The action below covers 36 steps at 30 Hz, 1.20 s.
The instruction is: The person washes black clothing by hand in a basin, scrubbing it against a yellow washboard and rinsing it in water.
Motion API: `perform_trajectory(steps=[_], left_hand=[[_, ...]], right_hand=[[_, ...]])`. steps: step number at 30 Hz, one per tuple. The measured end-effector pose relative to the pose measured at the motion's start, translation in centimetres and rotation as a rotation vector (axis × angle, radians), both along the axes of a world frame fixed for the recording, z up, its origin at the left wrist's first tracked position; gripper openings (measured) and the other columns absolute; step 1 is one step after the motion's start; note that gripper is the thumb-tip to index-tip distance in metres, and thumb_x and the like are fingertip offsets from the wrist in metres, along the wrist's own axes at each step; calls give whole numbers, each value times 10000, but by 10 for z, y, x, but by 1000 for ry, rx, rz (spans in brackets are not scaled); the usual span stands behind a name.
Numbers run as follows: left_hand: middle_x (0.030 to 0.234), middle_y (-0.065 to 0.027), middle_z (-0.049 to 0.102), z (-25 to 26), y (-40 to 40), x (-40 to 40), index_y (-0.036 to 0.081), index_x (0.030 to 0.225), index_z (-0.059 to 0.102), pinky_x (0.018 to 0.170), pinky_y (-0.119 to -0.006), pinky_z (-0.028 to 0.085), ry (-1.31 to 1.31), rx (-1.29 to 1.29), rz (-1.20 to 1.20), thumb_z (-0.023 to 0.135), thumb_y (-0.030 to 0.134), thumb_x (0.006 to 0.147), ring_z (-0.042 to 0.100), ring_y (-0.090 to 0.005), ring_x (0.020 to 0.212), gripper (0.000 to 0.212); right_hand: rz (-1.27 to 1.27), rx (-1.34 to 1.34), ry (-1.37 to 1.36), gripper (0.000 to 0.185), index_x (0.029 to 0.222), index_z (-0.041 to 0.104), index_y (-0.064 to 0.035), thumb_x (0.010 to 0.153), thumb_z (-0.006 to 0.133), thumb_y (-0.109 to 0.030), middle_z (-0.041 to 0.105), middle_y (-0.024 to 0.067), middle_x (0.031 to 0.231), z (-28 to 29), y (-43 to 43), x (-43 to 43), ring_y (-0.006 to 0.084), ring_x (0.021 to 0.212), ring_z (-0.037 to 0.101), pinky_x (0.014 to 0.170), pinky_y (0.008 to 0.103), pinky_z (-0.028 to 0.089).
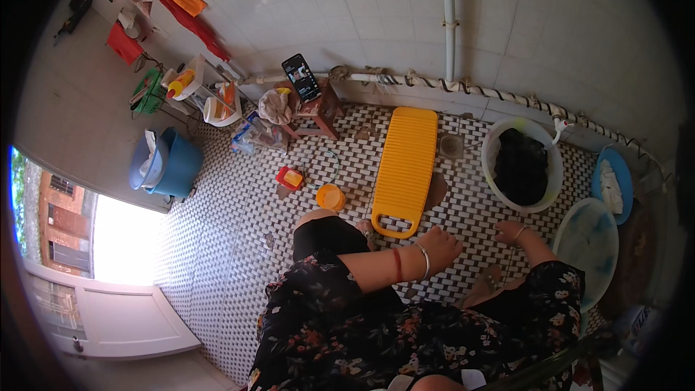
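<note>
My left hand [441,250] hangs above the tiled floor near the handle end of a yellow plastic washboard [406,168]. Its fingers are loosely bent and slightly apart, with nothing visible in them; a silver bangle and a red band circle the wrist and forearm. To the right, my right hand [510,232] is held below a whitish round basin [487,174], apparently apart from its rim. No object shows in that hand. Dark wet-looking cloth [521,165] lies in the basin. The washboard lies flat, its slotted handle towards me.
A phone [302,78] with a lit screen leans on a small wooden stool [321,114]. On the floor are an orange cup [330,197] and a red container [289,178]. Right stand a pale basin [586,250], a blue basin [624,174] and a tap [562,126]. Blue buckets [182,165] stand left.
</note>
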<state>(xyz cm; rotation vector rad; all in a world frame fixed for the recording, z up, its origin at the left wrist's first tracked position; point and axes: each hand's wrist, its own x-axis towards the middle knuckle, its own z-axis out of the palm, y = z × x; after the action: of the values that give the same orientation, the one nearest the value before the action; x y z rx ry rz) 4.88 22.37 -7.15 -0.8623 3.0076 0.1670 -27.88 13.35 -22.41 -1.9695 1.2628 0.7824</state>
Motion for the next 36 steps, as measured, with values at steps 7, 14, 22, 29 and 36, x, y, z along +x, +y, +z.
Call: perform_trajectory(steps=[7,14,22,29,36], left_hand=[[901,-81,630,-8,-4,-7,37,1172,551,726,-347,451,-71,117,-1,590,173,824,621,-230,817,376],[906,-83,641,-12,1,-1,39,1160,549,734,-336,457,-65,106,28,595,170,821,635,-228,825,367],[915,-83,635,0,-3,-1,42,1151,538,744,-336,471,-102,85,-26,617,169,805,640,-228,858,376],[1004,-111,589,4,-1,18,29,1285,459,752,-363,470,-61,-2,-40,608,157,828,599,-239,876,497],[1095,-130,589,23,6,-5,90,1313,457,786,-368,479,-134,70,-103,645,230,801,613,-264,891,563]], right_hand=[[-89,33,-5,450,1225,549,-58,891,570,-358,587,191,1204,2,6,-8,346,1093,564,916,439,471],[-67,-23,21,480,1222,552,-64,848,612,-359,611,179,1166,-7,12,-10,348,1066,583,908,437,479],[-17,-11,30,491,1298,520,-68,905,566,-359,583,171,1222,-2,16,-10,334,1108,561,933,441,466],[19,163,226,409,1270,522,-31,959,516,-298,587,135,1190,-7,-8,23,285,997,596,814,440,501],[227,50,299,270,1060,637,-18,948,520,-234,621,98,760,-19,3,22,209,549,500,533,389,447]])
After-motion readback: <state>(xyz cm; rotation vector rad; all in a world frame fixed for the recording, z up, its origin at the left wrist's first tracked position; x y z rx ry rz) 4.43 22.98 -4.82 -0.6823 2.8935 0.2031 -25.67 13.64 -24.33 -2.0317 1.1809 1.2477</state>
